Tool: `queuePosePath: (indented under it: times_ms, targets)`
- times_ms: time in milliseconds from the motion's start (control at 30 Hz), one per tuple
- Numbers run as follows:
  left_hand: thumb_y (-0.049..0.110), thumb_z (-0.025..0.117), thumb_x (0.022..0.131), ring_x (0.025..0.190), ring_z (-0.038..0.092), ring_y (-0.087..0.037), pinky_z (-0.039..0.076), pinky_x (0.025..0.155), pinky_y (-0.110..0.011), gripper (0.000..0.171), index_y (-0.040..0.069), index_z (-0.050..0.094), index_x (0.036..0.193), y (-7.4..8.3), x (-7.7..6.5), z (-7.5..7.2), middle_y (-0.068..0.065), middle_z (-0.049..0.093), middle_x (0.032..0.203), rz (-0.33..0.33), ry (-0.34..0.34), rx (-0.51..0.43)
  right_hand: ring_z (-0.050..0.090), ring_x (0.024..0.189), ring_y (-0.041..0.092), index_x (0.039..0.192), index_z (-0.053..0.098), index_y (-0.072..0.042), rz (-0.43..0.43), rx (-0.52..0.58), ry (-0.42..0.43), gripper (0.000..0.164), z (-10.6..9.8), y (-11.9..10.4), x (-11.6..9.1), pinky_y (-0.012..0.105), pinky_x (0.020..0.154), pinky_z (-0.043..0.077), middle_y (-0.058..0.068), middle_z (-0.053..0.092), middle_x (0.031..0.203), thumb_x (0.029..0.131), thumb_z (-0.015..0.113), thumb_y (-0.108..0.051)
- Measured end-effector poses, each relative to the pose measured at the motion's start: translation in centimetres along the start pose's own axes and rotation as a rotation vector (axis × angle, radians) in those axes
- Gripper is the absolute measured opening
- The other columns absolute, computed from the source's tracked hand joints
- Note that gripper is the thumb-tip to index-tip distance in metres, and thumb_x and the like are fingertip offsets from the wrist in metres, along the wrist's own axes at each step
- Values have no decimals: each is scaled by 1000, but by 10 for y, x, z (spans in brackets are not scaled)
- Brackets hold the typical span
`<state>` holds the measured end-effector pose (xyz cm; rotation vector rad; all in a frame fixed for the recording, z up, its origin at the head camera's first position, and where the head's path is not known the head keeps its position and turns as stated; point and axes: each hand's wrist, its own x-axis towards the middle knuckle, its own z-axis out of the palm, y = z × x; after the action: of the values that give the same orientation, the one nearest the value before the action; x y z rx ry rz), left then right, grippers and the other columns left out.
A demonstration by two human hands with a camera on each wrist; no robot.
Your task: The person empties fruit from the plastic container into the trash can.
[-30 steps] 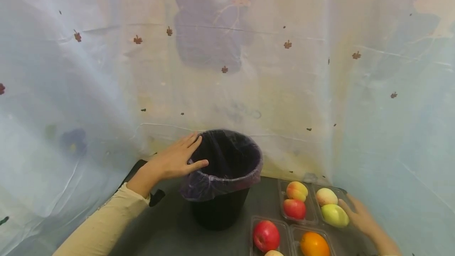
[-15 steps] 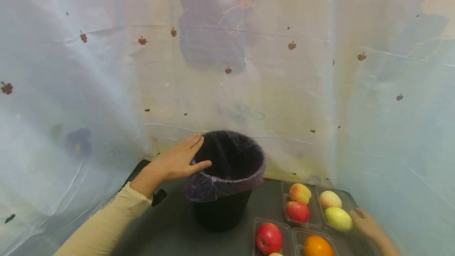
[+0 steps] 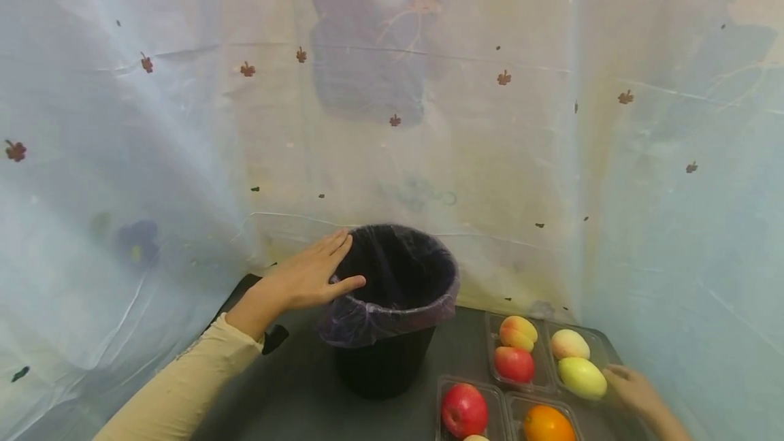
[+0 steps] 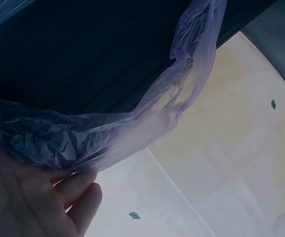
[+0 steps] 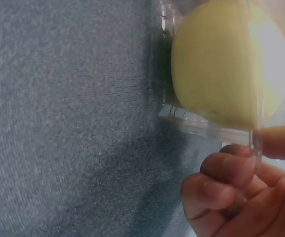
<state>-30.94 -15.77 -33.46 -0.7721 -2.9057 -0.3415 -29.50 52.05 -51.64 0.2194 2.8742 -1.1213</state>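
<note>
A round black bin (image 3: 382, 367) stands on the dark grey counter (image 3: 278, 393), lined with a thin, translucent purple plastic bag (image 3: 367, 327) folded over its rim; the inside is too dark to make out. At the bin's left rim is the left hand (image 3: 299, 282), fingers stretched out and thumb spread toward the opening, clasping nothing.

To the right of the bin are four clear plastic rectangular trays. The one farthest right of it, the outer tray (image 5: 196, 124), holds a round cream-coloured fruit (image 3: 570, 344) and, touching it, a smooth, glossy yellow-green oval fruit (image 3: 582, 378). The right hand (image 3: 640, 395) pinches this tray's edge between thumb and curled fingers, just beside the oval fruit. Between that tray and the bin, the inner tray (image 3: 543, 367) carries a yellow-orange fruit (image 3: 518, 333) with a red blush above a round red fruit (image 3: 513, 364). Nearer the viewer than the bin, the front tray (image 3: 498, 405) holds a shiny red apple (image 3: 464, 410) and a pale fruit (image 3: 476, 437) cut by the frame; the neighbouring tray (image 3: 518, 406) holds a bright orange (image 3: 549, 424).
</note>
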Motion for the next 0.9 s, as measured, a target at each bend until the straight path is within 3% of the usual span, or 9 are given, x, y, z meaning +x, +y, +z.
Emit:
queuePosePath:
  times_ms: [100, 300, 533, 667, 900]
  targets:
    - [78, 39, 104, 166, 10, -36, 16, 133, -57, 103, 3, 15, 172, 1, 1, 0, -15, 8, 180, 8, 0, 6, 50, 50, 13, 147, 32, 28, 8, 47, -16, 64, 1, 2, -2, 31, 52, 52, 0, 49, 56, 113, 48, -25]
    - [78, 39, 104, 166, 11, -37, 15, 133, -57, 103, 4, 15, 172, 0, 2, 1, -14, 8, 180, 13, -1, 10, 46, 50, 10, 151, 32, 25, 29, 145, -44, 63, 2, 4, -10, 27, 51, 48, -2, 46, 57, 114, 48, -23]
    - [77, 40, 104, 166, 10, -37, 14, 133, -57, 103, 4, 15, 172, 2, 3, 1, -15, 9, 180, 15, -4, -1, 54, 56, 12, 151, 31, 26, -28, 221, -76, 60, 0, 5, -18, 35, 65, 63, 0, 51, 62, 113, 50, -16]
    - [78, 39, 104, 166, 10, -37, 14, 133, -56, 103, 4, 16, 172, 2, 5, 2, -14, 9, 180, 20, -2, 1, 62, 58, 17, 153, 31, 24, -39, 217, -40, 58, -1, 9, -20, 35, 70, 64, 3, 54, 62, 114, 49, -15]
    - [78, 40, 104, 166, 10, -36, 15, 133, -57, 103, 4, 16, 172, -3, 3, 1, -14, 9, 180, 13, 10, 3, 74, 62, 27, 152, 40, 18, -62, 134, 76, 53, -5, 8, -15, 28, 67, 60, 7, 59, 60, 113, 48, -16]
